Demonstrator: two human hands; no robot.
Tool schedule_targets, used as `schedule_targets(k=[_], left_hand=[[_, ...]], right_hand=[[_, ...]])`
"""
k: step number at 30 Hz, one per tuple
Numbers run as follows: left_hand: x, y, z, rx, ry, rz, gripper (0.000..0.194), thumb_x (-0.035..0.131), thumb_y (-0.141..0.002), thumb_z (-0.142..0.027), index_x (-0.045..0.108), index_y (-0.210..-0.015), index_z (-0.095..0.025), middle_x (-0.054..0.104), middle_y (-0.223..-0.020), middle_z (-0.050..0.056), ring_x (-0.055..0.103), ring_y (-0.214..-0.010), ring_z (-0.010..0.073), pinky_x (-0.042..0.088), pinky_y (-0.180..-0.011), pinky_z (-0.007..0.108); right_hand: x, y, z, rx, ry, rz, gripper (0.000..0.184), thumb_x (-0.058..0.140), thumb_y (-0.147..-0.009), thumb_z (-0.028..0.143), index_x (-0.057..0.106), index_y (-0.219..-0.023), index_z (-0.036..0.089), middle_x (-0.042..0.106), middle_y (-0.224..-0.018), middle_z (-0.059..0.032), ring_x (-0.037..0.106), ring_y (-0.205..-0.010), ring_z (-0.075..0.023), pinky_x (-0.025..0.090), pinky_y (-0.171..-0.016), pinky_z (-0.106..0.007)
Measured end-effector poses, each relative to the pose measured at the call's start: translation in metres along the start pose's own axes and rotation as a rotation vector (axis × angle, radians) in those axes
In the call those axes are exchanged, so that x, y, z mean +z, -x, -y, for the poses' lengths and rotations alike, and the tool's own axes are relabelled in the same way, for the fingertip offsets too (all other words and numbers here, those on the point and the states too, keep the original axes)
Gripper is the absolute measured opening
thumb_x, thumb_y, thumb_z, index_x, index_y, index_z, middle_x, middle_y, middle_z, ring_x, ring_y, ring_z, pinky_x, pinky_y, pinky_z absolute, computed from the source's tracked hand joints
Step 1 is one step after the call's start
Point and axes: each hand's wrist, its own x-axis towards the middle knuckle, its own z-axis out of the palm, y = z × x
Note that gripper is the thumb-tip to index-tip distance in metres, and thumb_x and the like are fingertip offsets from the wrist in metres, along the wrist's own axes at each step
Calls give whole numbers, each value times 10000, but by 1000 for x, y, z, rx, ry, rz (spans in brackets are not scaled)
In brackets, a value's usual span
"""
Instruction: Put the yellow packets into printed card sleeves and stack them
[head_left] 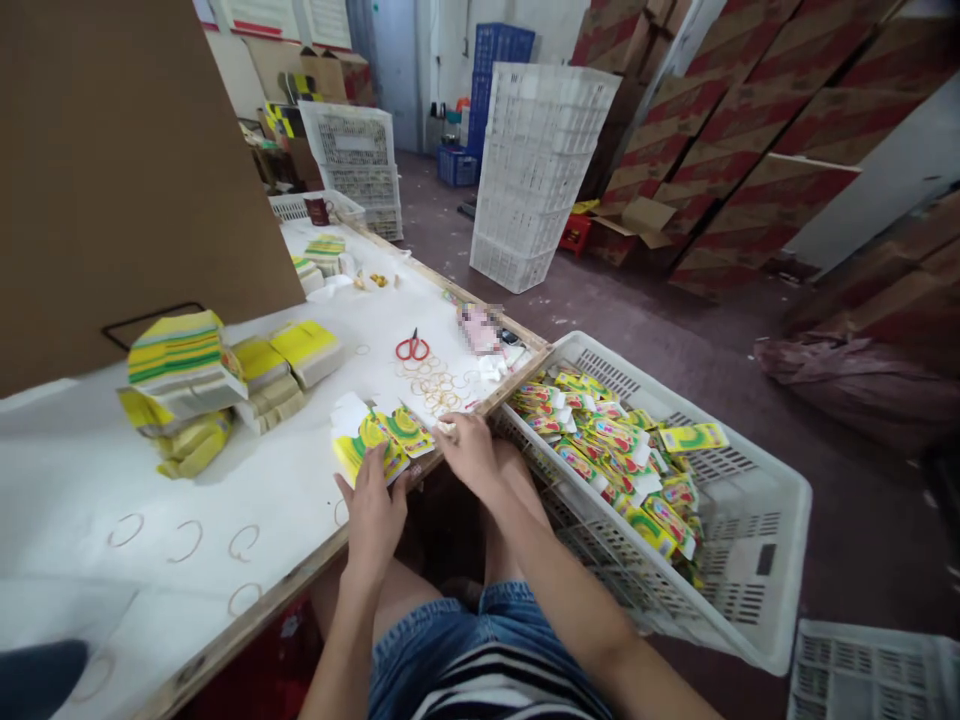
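Note:
My left hand [373, 505] lies with its fingers spread over yellow-and-green printed paper cartons [375, 437] at the table's near edge. A white flap of one sticks up at the back. Just to the right, my right hand [471, 452] is closed, with its fingertips pinched around a small whitish thing I cannot make out, next to another yellow carton [411, 433]. Loose rubber bands [431, 385] lie in a cluster beyond my hands. Behind them are scissors with red handles [412, 347].
Bundled yellow cartons [304, 352] stand on the white table [180, 580] at left. A white plastic crate [757, 530] beside my right leg holds many small filled-looking packs. Stacked white crates [532, 170] and cardboard boxes [750, 130] stand behind. A brown board [135, 180] rises at left.

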Motion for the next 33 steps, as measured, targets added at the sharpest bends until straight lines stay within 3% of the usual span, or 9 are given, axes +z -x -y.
schedule_targets(k=[4,7,11,15,17,20,23,29,33], left_hand=[[1,1,1,5,-55,13,334,478,-886,-212,549,-1207,-153,557,-1365,199,420,-1356,339,58,-1128,668],[-1,-2,3,5,-59,22,291,487,-875,-205,596,-1140,-153,552,-1376,193,428,-1350,344,84,-1121,679],[-5,-6,4,-1,41,-38,262,514,-865,-259,647,-1074,-173,650,-1260,160,519,-1273,347,62,-1138,653],[-12,-6,-2,-174,450,-186,423,592,-813,-478,649,-1124,-196,715,-1137,112,609,-1161,329,351,-1085,546],[-17,-4,-10,-235,757,-39,523,672,-719,-568,677,-1053,-165,742,-1044,118,657,-1057,336,483,-972,498],[-20,0,-24,-251,1101,244,619,765,-595,-603,698,-1006,-145,760,-940,116,690,-956,326,554,-861,432],[-17,5,-35,-216,1228,393,618,782,-585,-592,710,-1015,-154,763,-919,122,693,-953,322,566,-827,407],[-5,16,-41,-85,1198,526,536,744,-707,-481,678,-1135,-165,717,-1119,164,635,-1102,329,530,-896,409],[5,18,-42,-101,1165,466,512,732,-734,-446,662,-1142,-145,697,-1164,175,623,-1122,316,525,-897,385]], right_hand=[[37,-43,24,84,-15,152,505,703,-771,448,583,-1154,141,706,-1060,-163,608,-1069,-330,405,-926,-457],[42,-58,26,135,-85,214,443,748,-726,394,603,-1087,180,725,-983,-94,653,-1000,-307,439,-895,-445],[30,-49,21,127,-263,118,233,598,-847,204,606,-1080,197,705,-1050,-71,645,-1041,-232,467,-899,-354],[16,-15,13,65,-491,90,171,532,-902,225,587,-1062,203,712,-861,-3,680,-796,-153,523,-722,-256],[10,7,7,49,-743,134,161,612,-859,301,584,-980,198,682,-754,21,655,-695,-141,519,-661,-246],[1,33,-3,98,-1134,173,341,774,-693,436,568,-828,200,646,-712,26,615,-650,-134,506,-661,-258],[-8,47,-11,186,-1235,208,483,848,-545,521,568,-776,202,632,-702,29,594,-627,-129,493,-658,-264],[-21,64,-20,175,-1201,135,451,839,-545,540,639,-750,193,672,-778,-2,621,-729,-158,498,-736,-295],[-36,73,-21,148,-1088,124,415,811,-614,497,713,-857,175,711,-820,-25,630,-746,-172,500,-766,-321]])
